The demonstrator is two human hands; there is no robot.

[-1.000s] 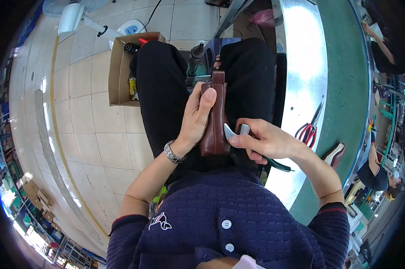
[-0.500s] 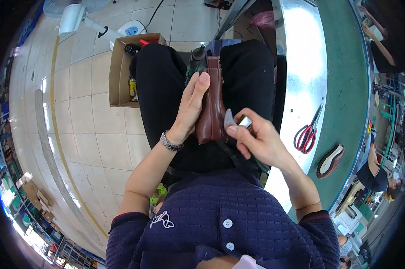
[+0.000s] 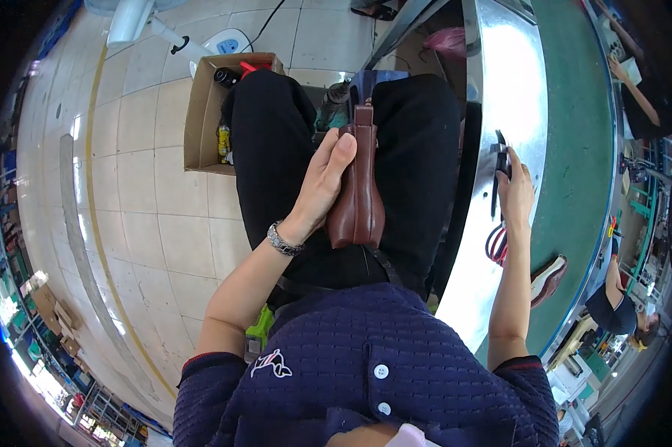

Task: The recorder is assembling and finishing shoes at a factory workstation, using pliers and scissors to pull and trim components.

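A brown leather shoe stands upright on my lap between my black-trousered thighs. My left hand grips its left side, thumb up near the top edge, a metal watch on the wrist. My right hand is stretched out over the shiny metal bench edge, well apart from the shoe. Its fingertips close on a small dark tool lying against the metal. Red-handled scissors lie just beneath that wrist.
A green conveyor belt runs along the right, with a brown shoe piece on it. An open cardboard box with bottles sits on the tiled floor to the left, near a white fan base. Other people work at the far right.
My right hand left the shoe and swung right to the metal bench by the scissors. My left hand kept hold of the shoe on my lap.
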